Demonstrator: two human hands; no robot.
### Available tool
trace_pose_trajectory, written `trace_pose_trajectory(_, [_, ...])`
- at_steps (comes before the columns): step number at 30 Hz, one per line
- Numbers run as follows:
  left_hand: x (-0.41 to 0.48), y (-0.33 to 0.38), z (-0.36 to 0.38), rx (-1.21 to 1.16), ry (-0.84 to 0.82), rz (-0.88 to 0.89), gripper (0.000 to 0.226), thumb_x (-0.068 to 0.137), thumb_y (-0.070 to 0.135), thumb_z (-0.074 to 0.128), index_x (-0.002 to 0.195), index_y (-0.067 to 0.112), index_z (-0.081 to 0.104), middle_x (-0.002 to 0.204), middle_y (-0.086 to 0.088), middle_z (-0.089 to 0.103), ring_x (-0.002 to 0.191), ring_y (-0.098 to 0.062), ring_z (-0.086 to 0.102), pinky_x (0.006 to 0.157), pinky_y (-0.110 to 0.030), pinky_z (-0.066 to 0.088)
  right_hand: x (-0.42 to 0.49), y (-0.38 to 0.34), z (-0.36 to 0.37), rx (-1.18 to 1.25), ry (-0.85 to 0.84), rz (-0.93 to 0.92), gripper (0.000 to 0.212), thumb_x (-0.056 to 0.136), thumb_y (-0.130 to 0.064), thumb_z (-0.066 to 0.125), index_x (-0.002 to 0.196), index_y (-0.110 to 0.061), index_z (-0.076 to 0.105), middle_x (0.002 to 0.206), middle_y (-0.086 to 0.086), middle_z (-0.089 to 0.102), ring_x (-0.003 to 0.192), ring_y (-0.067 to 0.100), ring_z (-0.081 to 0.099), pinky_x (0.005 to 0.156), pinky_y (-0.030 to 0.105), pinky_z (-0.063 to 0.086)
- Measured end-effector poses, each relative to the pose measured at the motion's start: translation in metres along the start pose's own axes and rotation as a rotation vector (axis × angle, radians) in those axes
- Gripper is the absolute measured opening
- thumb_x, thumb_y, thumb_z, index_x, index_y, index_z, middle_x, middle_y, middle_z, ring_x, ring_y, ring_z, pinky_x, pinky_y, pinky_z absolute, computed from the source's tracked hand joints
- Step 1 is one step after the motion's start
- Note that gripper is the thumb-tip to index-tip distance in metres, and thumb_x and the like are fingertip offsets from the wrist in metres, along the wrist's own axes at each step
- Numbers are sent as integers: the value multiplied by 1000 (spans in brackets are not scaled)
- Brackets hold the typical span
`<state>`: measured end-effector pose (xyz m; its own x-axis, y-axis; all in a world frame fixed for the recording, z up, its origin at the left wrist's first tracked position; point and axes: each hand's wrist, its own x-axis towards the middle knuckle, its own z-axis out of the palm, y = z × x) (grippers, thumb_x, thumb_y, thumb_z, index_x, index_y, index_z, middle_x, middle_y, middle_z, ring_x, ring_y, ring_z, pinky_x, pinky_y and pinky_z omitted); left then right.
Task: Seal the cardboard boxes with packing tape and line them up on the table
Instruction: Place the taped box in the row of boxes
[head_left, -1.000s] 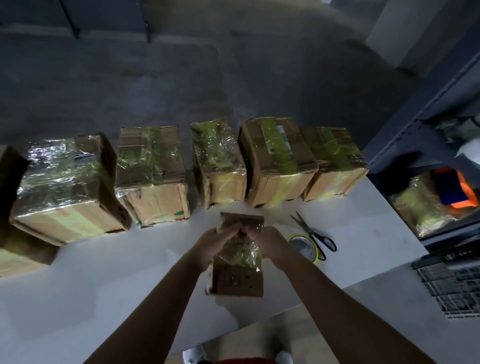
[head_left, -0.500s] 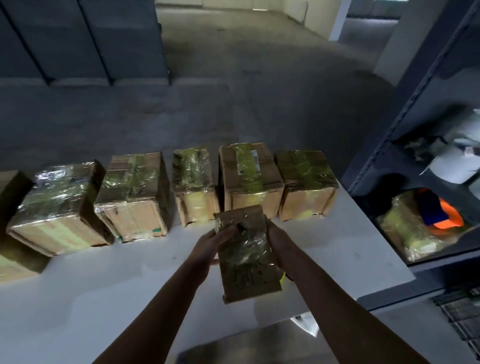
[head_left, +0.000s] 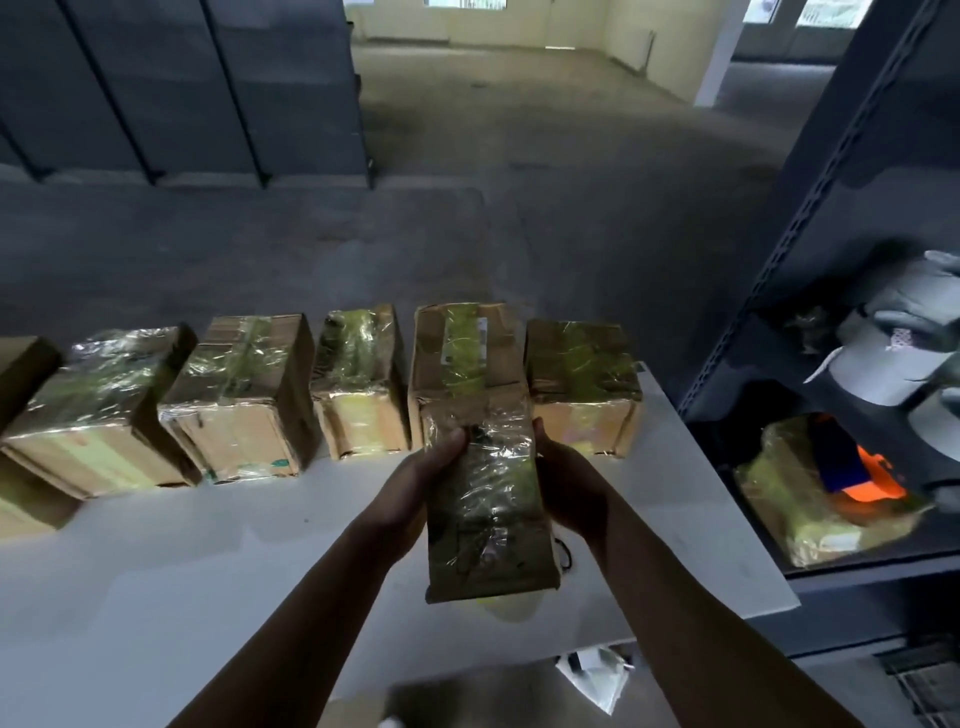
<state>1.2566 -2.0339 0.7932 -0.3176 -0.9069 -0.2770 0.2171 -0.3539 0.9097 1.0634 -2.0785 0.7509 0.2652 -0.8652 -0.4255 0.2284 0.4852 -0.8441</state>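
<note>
As L hand (head_left: 415, 493), R hand (head_left: 569, 488) grip, box (head_left: 483, 519) rose — higher.

Taped brown cardboard boxes (head_left: 358, 384) line the flat white table's (head_left: 156, 597) far edge; a smaller taped cardboard box (head_left: 485, 499) is before them, between left hand (head_left: 415, 493) and right hand (head_left: 569, 483). A grey metal shelving rack (head_left: 857, 156) stands right of the table.

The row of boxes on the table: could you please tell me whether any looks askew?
Yes: the box at the far left, cut off by the frame, juts forward of the row's front line. The rest line up roughly.
</note>
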Motion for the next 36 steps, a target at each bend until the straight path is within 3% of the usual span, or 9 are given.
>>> trace_pose_trajectory(4, [29,23,11,-28,32,106,53,91,47,56,129,10,58,128,-17,61,121,-35,57,109,-55,35,2,-47,13,-161,114,-123,49,95,-53,49,109,-9,67,106,16,69,100,33,66,92,49,50])
trace_pose_trajectory(8, [67,49,23,-45,112,247,49,85,44,68,122,12,63,121,-13,67,114,-32,62,102,-52,45,8,-84,13,-224,234,-176,34,97,-44,48,90,-18,70,80,5,71,82,26,65,81,42,49])
trace_pose_trajectory(11, [97,69,34,-50,174,265,41,87,42,67,116,13,67,109,-5,72,104,-24,68,88,-38,53,6,-103,4,-224,315,-224,43,89,-60,52,98,-24,74,99,5,73,96,25,68,87,42,53])
trace_pose_trajectory(15, [135,84,51,36,185,216,72,67,71,68,122,25,64,117,3,69,106,-18,66,94,-40,51,-5,-117,-15,-161,370,-295,52,90,-63,46,117,-23,66,111,5,71,104,23,68,89,42,54])
trace_pose_trajectory(20, [152,99,94,202,152,248,61,92,54,50,146,27,36,149,6,34,132,-16,37,104,-41,33,-13,-129,-29,-651,585,-290,42,92,-54,50,115,-20,58,104,3,64,100,21,61,93,45,50])
trace_pose_trajectory(24, [191,102,121,378,202,242,37,98,49,42,121,24,56,111,5,55,115,-16,44,89,-27,38,-1,-146,-54,-736,737,-341,33,97,-46,45,108,-17,57,100,7,61,95,23,57,85,40,48])
trace_pose_trajectory(27, [228,92,146,674,183,262,43,96,51,42,113,15,57,116,-8,56,113,-26,51,86,-36,41,9,-157,-87,-722,862,-379,33,98,-43,45,105,-13,58,90,1,59,87,19,54,75,31,41])
trace_pose_trajectory(29, [248,77,168,682,161,260,42,90,47,44,113,14,56,115,-10,59,105,-28,57,79,-39,46,13,-167,-110,-759,895,-369,29,99,-40,46,103,-14,57,82,-3,55,76,14,52,66,26,37])
trace_pose_trajectory(36, [288,27,216,827,189,100,36,81,29,44,102,5,60,96,-11,62,91,-29,62,76,-38,54,54,-168,-203,-833,917,-229,36,97,-37,47,119,-10,58,122,16,55,110,30,52,82,29,35])
